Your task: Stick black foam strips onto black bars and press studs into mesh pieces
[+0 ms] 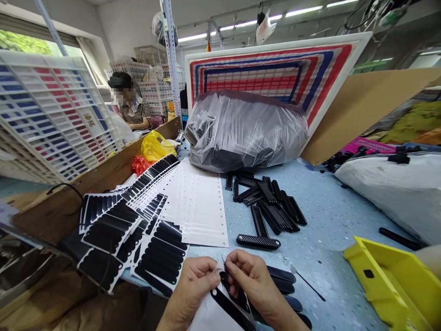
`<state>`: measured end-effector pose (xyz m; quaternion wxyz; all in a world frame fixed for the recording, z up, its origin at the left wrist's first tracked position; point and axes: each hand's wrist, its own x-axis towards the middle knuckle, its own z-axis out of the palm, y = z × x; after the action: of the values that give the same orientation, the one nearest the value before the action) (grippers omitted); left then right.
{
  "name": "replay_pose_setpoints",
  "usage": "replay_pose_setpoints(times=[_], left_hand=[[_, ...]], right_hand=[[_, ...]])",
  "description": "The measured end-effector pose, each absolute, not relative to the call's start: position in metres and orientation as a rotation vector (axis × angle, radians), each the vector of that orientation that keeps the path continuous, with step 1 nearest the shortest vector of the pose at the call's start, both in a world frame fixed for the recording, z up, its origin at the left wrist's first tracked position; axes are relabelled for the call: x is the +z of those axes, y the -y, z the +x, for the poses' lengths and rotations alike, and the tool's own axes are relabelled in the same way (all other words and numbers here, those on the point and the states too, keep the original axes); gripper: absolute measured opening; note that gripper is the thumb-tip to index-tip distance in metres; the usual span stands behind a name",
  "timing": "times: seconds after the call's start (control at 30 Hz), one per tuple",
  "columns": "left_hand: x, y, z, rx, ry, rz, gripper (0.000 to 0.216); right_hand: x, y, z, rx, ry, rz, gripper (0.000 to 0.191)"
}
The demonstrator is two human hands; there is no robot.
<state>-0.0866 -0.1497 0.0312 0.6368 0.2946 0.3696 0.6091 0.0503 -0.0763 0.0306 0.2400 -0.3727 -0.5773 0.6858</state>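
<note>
Close to the table's front edge, my left hand [197, 281] pinches the top of a white backing sheet [206, 316] between thumb and fingers. Long black adhesive strips [230, 307] with rounded, holed ends lie on that sheet. My right hand [251, 276] is closed on the end of one black strip, lifted partly off the sheet beside the left thumb. A thin pointed tip shows between the hands, too small to name. Just beyond them lies a black bar with a textured face [258, 242]. Several dark strips [282, 280] are partly hidden behind my right forearm.
Black-strip sheets [160, 253] cover the left; white sheets [203, 207] lie mid-table. Black plastic bars [275, 204] are heaped behind. A filled plastic bag [244, 131] leans on a crate. A yellow bin [389, 285] stands right, near a thin black rod [312, 285]. Another person [136, 108] sits back left.
</note>
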Motion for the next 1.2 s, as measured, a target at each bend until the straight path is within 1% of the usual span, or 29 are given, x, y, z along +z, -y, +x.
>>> replay_pose_setpoints(times=[0.07, 0.27, 0.37, 0.47, 0.57, 0.63, 0.77, 0.83, 0.97, 1.1, 1.2], left_hand=[[0.031, 0.149, -0.087, 1.41, -0.899, 0.63, 0.027], [0.02, 0.148, -0.091, 1.496, -1.015, 0.58, 0.033], [0.021, 0.15, -0.091, 1.463, -1.03, 0.618, 0.034], [0.024, 0.152, -0.092, 1.406, -1.005, 0.674, 0.033], [0.023, 0.153, -0.092, 1.404, -1.034, 0.712, 0.034], [0.02, 0.153, -0.091, 1.431, -1.063, 0.703, 0.035], [0.017, 0.152, -0.087, 1.48, -1.103, 0.715, 0.034], [0.018, 0.152, -0.086, 1.489, -1.124, 0.737, 0.033], [0.026, 0.154, -0.086, 1.476, -1.136, 0.768, 0.032], [0.033, 0.156, -0.085, 1.451, -1.181, 0.856, 0.035], [0.036, 0.156, -0.085, 1.455, -1.256, 0.897, 0.038]], right_hand=[[0.029, 0.077, 0.053, 1.808, 1.608, -0.996, 0.052], [0.024, 0.082, 0.056, 1.488, 1.735, -0.884, 0.021], [0.028, 0.085, 0.053, 1.465, 1.79, -0.867, 0.013], [0.034, 0.086, 0.052, 1.553, 1.797, -0.859, 0.012], [0.035, 0.087, 0.051, 1.53, 1.853, -0.837, 0.012], [0.034, 0.089, 0.051, 1.438, 1.921, -0.798, 0.015], [0.032, 0.095, 0.05, 1.117, 2.096, -0.696, 0.027], [0.032, 0.097, 0.05, 0.996, 2.137, -0.671, 0.027], [0.032, 0.099, 0.05, 0.892, 2.169, -0.676, 0.021], [0.033, 0.099, 0.048, 0.839, 2.186, -0.67, 0.027], [0.031, 0.098, 0.045, 0.703, 2.182, -0.597, 0.029]])
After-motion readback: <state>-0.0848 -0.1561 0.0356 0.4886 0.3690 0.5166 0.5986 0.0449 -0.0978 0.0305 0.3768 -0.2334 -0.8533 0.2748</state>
